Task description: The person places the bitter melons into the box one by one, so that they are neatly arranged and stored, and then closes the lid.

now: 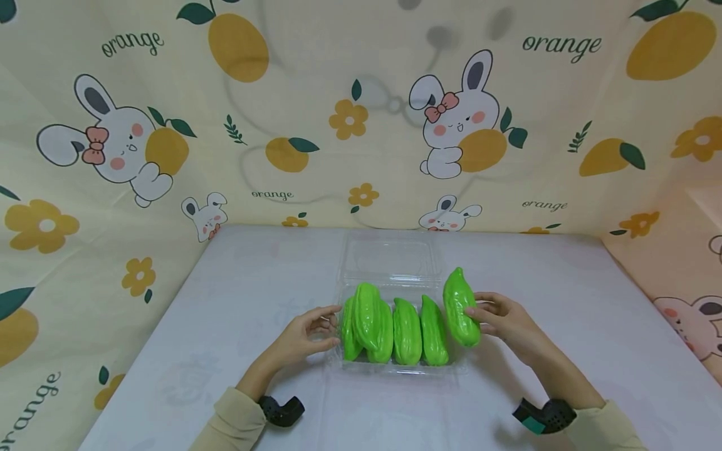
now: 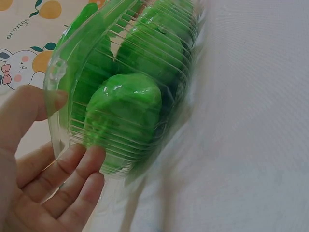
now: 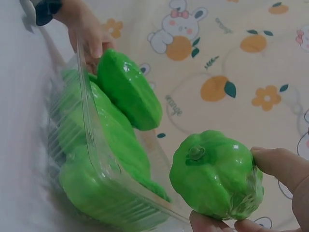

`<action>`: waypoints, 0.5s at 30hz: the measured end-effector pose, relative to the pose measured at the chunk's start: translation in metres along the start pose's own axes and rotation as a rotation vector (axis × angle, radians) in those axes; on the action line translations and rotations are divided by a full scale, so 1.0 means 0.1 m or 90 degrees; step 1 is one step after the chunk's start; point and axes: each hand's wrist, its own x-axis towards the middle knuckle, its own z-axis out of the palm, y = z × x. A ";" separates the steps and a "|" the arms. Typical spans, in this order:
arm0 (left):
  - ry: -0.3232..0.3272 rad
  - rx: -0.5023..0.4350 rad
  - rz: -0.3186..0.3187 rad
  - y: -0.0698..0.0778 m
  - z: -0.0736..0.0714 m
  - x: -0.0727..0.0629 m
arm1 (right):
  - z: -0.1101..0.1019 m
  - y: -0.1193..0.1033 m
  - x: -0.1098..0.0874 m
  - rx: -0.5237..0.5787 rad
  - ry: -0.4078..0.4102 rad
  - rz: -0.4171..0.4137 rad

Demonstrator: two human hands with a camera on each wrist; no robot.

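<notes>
A glossy green, ribbed toy vegetable with a pointed tip (image 1: 460, 307) is in my right hand (image 1: 504, 319), pinched between thumb and fingers. It is upright over the right edge of a clear plastic box (image 1: 395, 369). The right wrist view shows the knobbed end of this vegetable (image 3: 217, 174) facing the camera, apart from the box. My left hand (image 1: 310, 332) holds the box's left side, thumb and fingertips at its rim and ribbed wall (image 2: 120, 157). Several more green vegetables (image 1: 407, 332) lie side by side in the box, one on top of others at the left (image 1: 367, 316).
The box's hinged clear lid (image 1: 392, 257) lies open toward the back. A white cloth covers the table (image 1: 254, 275). Behind it hangs a cream backdrop (image 1: 316, 100) printed with rabbits and oranges. Black wrist cameras (image 1: 282, 411) sit on both wrists.
</notes>
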 end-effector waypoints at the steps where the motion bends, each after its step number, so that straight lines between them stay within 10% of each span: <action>1: 0.000 0.000 0.000 0.00 0.00 0.00 | 0.01 0.00 0.00 0.000 -0.001 -0.002; 15: 0.000 0.000 0.000 -0.01 0.00 0.01 | 0.17 -0.09 0.00 -0.007 -0.018 -0.015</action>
